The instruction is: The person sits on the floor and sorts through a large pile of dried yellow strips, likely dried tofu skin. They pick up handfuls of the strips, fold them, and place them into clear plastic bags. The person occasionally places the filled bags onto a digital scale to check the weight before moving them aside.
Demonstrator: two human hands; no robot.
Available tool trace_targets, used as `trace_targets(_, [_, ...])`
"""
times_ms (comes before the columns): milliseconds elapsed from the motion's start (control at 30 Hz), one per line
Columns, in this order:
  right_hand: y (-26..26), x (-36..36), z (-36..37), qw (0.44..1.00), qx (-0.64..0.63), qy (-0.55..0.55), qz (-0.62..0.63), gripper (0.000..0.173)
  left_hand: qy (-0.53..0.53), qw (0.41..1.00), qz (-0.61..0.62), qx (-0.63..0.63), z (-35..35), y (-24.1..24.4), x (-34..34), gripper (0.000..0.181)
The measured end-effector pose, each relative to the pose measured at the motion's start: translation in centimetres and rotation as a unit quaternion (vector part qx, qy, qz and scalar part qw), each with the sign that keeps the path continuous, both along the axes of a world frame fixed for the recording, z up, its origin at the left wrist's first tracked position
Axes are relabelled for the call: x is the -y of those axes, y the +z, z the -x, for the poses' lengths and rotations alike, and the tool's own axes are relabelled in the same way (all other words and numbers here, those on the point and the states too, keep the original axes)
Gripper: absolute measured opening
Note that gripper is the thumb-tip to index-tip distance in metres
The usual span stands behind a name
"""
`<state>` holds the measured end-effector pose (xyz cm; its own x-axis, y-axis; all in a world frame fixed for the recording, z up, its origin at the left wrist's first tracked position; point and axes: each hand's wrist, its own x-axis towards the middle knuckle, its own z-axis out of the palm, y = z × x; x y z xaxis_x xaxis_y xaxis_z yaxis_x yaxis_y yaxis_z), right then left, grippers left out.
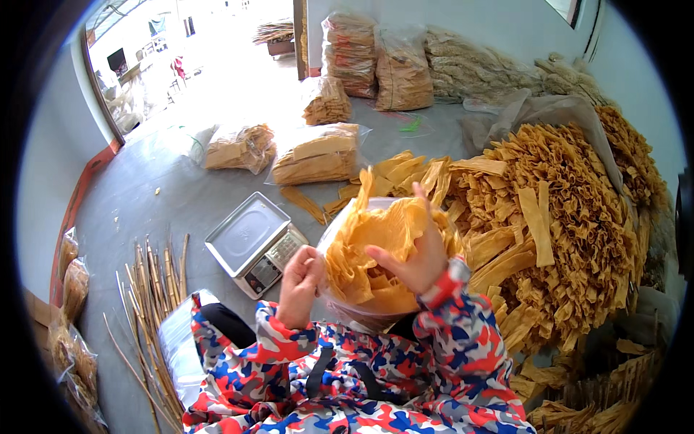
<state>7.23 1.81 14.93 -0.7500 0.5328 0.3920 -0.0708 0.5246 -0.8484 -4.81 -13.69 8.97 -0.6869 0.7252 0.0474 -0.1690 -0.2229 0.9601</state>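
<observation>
A clear plastic bag (374, 320) stands open against my lap, filled with dried yellow sheets (374, 233) that look like tofu skin. My left hand (302, 285) pinches the bag's rim on its left side. Over the right part of the opening is my right hand (417, 260), its thumb spread away from the fingers. It seems to touch the sheets at the bag's right side, and its fingers are slightly blurred. The bag's lower part is hidden by my sleeves and lap.
Left of the bag, a digital scale (249, 238) sits on the grey floor. A big heap of yellow sheets (558, 233) rises at the right. Thin bamboo sticks (157, 282) lie at the left. Filled plastic bags (317, 154) stand ahead, with more stacked by the wall (455, 16).
</observation>
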Motion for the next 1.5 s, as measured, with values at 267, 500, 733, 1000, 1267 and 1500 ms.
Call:
trace_targets(267, [-10.6, 2.6, 3.7, 0.914, 0.373, 0.061, -0.149, 0.097, -0.036, 0.996, 0.082, 0.018, -1.3, -7.9, 2.4, 0.011])
trace_targets(500, [-8.4, 3.9, 3.9, 0.901, 0.359, 0.06, -0.238, 0.07, 0.014, 0.991, 0.103, 0.079, -1.4, -7.8, 3.5, 0.009])
trace_targets(733, [-8.9, 2.9, -0.2, 0.925, 0.279, 0.202, -0.162, 0.061, 0.051, 0.99, 0.066, 0.117, 0.4, -9.3, 5.9, 0.013])
trace_targets(1000, [-11.6, 1.7, -4.5, 0.976, 0.212, -0.023, -0.037, 0.059, 0.204, 0.971, 0.127, 0.001, 4.6, -11.1, 12.3, 0.008])
trace_targets(1267, [-15.8, 7.5, -6.2, 0.962, 0.214, -0.133, 0.107, 0.012, 0.239, 0.893, 0.309, -0.222, -0.1, -10.5, 17.7, 0.021])
trace_targets(1500, [-15.4, 3.1, -3.6, 0.969, 0.132, -0.15, 0.145, 0.017, 0.237, 0.861, 0.329, -0.309, 3.2, -12.1, 16.7, 0.019])
